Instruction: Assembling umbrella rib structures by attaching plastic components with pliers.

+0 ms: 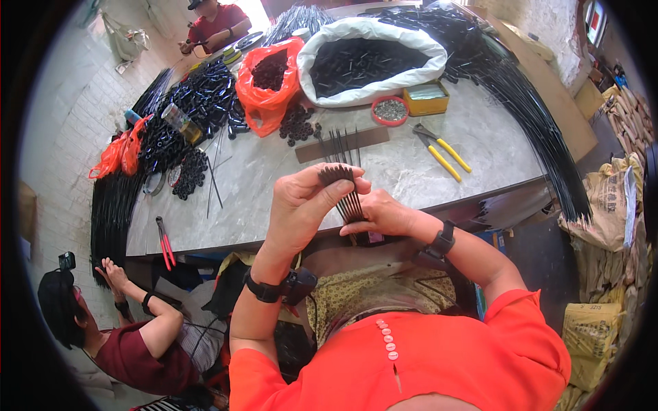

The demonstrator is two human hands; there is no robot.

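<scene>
A fanned bundle of thin black rods, resembling umbrella ribs, stands upright between my hands at the table's near edge. My left hand pinches it higher up, the thumb pressed across a row of dark tips or joints. Lower down, my right hand closes its thumb and fingers on the bundle from the right; some of its fingers are hidden behind the rods. A few rods stick up past my left fingers, in front of a flat brown bar lying on the table.
Yellow-handled pliers, a red dish of small metal parts, a yellow tin, a white sack and an orange bag lie beyond. Red-handled pliers are left. Co-workers sit at left and far side.
</scene>
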